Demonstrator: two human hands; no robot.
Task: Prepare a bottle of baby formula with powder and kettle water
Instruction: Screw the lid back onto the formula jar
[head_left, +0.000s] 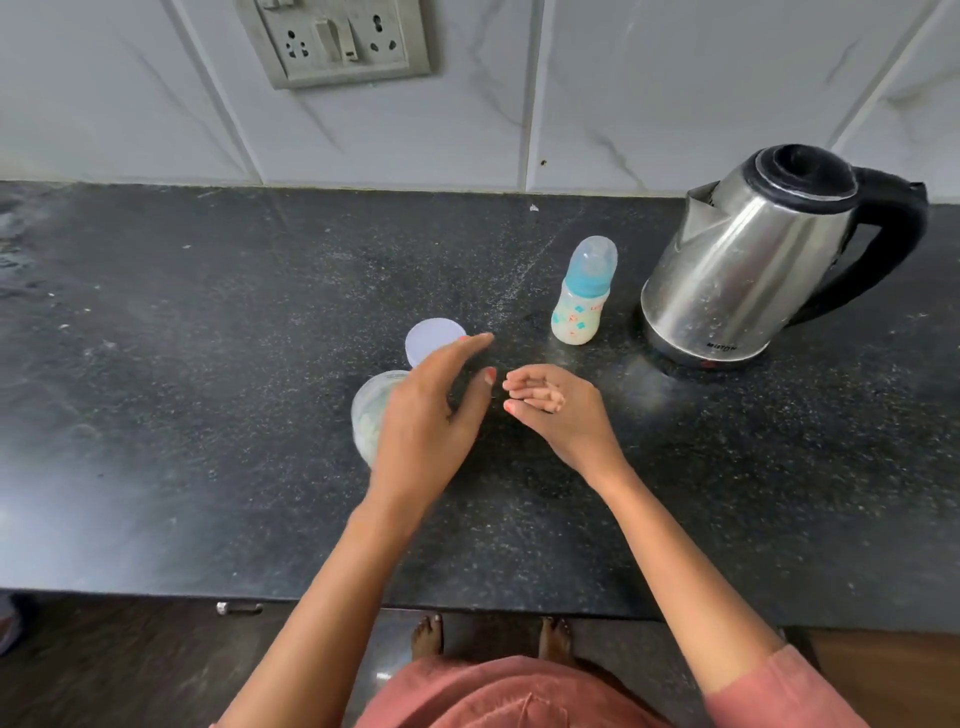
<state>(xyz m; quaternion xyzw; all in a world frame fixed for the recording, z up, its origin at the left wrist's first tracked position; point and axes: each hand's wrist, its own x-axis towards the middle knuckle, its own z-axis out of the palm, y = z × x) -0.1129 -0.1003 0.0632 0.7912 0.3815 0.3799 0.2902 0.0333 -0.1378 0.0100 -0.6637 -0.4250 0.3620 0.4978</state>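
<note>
On surface (208, 364) by kettle (769, 270): bottle (584, 291) capped, milky; apparently mixed.
Powder jar (368, 410): open, lid (431, 336) beside; recapping pending.
Left hand (431, 415): spread, empty.
Right hand (558, 410): loosely curled, empty.

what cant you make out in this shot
Head view only:
- Jar: the left hand covers most of it, so the powder level is hidden; blur leaves it unclear whether they touch.
- Kettle: its shut lid hides the water level.
- Bottle: the print is too small to read.
- Socket panel: cut off by the top edge.
</note>
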